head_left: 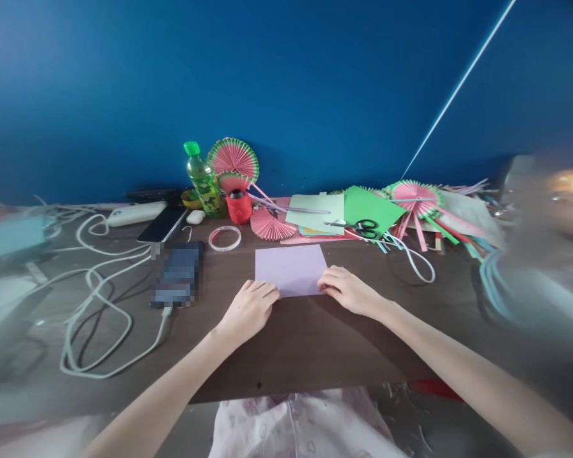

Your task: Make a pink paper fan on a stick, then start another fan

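Note:
A sheet of light purple paper lies on the dark table in front of me, its long side towards me. My left hand holds its near left corner, fingers bent over the edge and the thumb hidden. At the right edge, near the closer corner, my right hand pinches the paper between thumb and fingers. Just beyond the sheet lie a pale green sheet, a bright green sheet and black-handled scissors.
A tape roll, red glue bottle and green-capped drink bottle stand beyond my left hand. Pink pleated paper fans lie along the blue wall. Phones and looped white cables spread over the left side.

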{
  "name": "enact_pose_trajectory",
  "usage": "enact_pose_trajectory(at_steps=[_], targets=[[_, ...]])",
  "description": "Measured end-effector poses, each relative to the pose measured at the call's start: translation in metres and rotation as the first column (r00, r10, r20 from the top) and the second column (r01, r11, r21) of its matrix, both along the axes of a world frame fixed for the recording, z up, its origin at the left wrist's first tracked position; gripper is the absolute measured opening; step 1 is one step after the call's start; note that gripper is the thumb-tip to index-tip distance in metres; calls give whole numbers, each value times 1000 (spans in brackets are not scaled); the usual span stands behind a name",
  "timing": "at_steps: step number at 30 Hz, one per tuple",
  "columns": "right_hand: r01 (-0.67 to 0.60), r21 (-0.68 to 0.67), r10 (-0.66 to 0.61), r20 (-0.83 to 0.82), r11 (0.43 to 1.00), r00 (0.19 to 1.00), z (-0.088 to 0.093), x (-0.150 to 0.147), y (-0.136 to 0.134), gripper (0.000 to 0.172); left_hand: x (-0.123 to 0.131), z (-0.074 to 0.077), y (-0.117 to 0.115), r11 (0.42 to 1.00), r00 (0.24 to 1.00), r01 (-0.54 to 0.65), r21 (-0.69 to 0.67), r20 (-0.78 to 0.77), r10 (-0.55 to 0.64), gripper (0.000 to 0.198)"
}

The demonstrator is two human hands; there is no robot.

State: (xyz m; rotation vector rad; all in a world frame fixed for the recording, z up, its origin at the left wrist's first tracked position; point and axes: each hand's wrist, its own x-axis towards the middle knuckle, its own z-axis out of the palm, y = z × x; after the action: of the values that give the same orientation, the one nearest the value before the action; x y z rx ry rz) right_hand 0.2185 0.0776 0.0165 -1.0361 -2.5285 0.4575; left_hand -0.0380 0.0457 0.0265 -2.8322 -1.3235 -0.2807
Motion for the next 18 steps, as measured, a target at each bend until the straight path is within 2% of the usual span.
enact_pose_trajectory(at_steps=[7,13,18], targets=[[-41,179,7,188,983,982,7,-14,-1,13,11,-1,3,990,997,-19,143,-65,29,16],[-122,281,71,185,952,980,-2,-26,-5,22,23,-4,0,986,991,7,169,-131,16,18],[-96,308,31,209,947,977,-3,-25,-6,25,23,-4,0,988,985,-18,153,-170,44,20]])
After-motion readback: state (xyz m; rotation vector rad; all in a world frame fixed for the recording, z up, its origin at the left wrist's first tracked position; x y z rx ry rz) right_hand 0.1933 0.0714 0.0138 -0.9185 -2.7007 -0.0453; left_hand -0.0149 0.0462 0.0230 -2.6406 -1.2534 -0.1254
